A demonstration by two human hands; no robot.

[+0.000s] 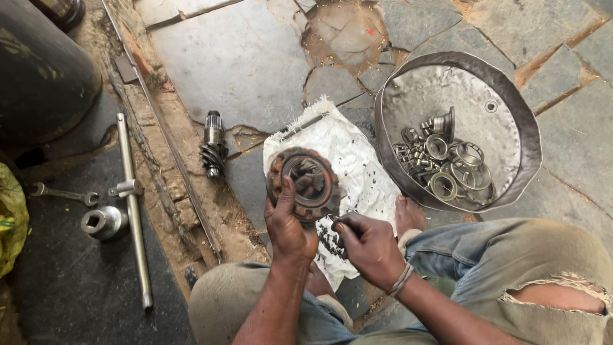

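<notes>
Rusty round gear housing [311, 184], ring-shaped and open in the centre, stands on edge over a white cloth [357, 166] spread on the stone floor [242, 57]. Left hand [288, 227] wraps the housing's lower left rim, thumb up along its face, holding it upright. Right hand [369, 246] sits just right of and below the housing, fingers curled shut around a small dark tool or part; what it is cannot be told. Dark grit lies on the cloth under the housing.

Right of the housing: dented metal basin [511, 96] holding loose bearing rings and small silver parts [444, 160]. A bare foot [408, 214] rests between housing and basin.

Left of the housing: a spiral pinion shaft [212, 145] lies on the stone. Further left, on a dark mat: a long steel bar [133, 204], a socket [102, 222] and a spanner [62, 193]. Torn jeans [511, 268] show below the housing.
</notes>
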